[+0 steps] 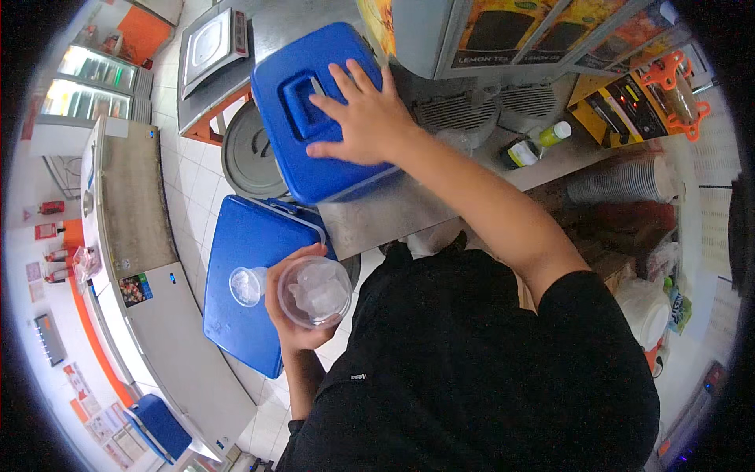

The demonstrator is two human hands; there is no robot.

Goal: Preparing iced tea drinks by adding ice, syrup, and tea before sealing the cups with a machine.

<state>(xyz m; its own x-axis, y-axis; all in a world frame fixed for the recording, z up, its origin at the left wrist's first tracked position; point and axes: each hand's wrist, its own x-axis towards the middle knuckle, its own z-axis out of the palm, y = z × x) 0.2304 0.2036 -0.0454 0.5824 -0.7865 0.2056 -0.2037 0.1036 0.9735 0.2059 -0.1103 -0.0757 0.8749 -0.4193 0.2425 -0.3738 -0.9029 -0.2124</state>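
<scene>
In my left hand (pixel 295 312) is a clear plastic cup (pixel 339 277) with chunks of ice (pixel 318 292) inside, seen from above. My right hand (pixel 371 121) lies palm down, fingers spread, on the lid of a blue cooler box (pixel 280 171). That lid has a recessed handle, right by my fingers. Beyond the held cup, a second clear cup (pixel 246 286) with ice stands on a lower blue cooler box (pixel 248 236). My left hand partly hides that cup's side.
A scale (pixel 209 50) sits on the far counter, near a round dark lid (pixel 245 150). Drip trays (pixel 457 112), small bottles (pixel 554 134) and a dispenser (pixel 419 35) line the metal counter (pixel 377 221). Stacked cups (pixel 619 180) lie at right. A chest freezer (pixel 177 336) stands left.
</scene>
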